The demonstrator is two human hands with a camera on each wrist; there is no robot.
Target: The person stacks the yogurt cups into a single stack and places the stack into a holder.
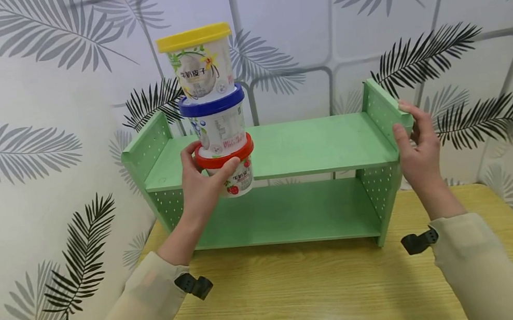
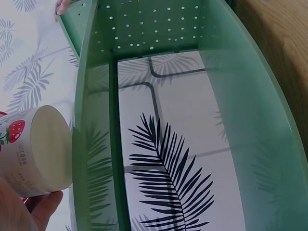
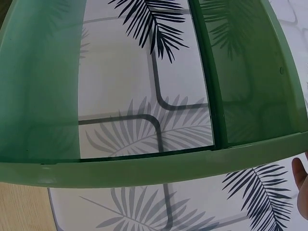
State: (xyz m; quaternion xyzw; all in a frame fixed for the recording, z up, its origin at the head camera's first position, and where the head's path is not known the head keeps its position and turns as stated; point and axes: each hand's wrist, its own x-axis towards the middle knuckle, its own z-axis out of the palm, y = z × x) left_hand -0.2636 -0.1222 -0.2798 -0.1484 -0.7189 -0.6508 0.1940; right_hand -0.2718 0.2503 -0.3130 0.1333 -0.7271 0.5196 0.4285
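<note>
My left hand (image 1: 204, 181) grips the lowest of three stacked paper tubs, a strawberry-printed one with a red lid (image 1: 239, 175). On it stands a blue-lidded tub (image 1: 222, 127), and a yellow-lidded tub (image 1: 202, 69) tops the leaning stack. Behind them is a green two-tier shelf (image 1: 316, 143) with perforated side panels. In the left wrist view the held tub's pale base (image 2: 50, 147) is close to the upper board; whether they touch I cannot tell. My right hand (image 1: 419, 148) holds the top edge of the right side panel (image 1: 384, 105), thumb and fingers curled at it.
The shelf stands on a wooden table (image 1: 298, 291), near a wall (image 1: 283, 16) with leaf-patterned covering. Its lower board (image 1: 285, 214) lies under the upper one, and a left side panel (image 1: 147, 145) rises beside the stack. Between the boards the back is uncovered.
</note>
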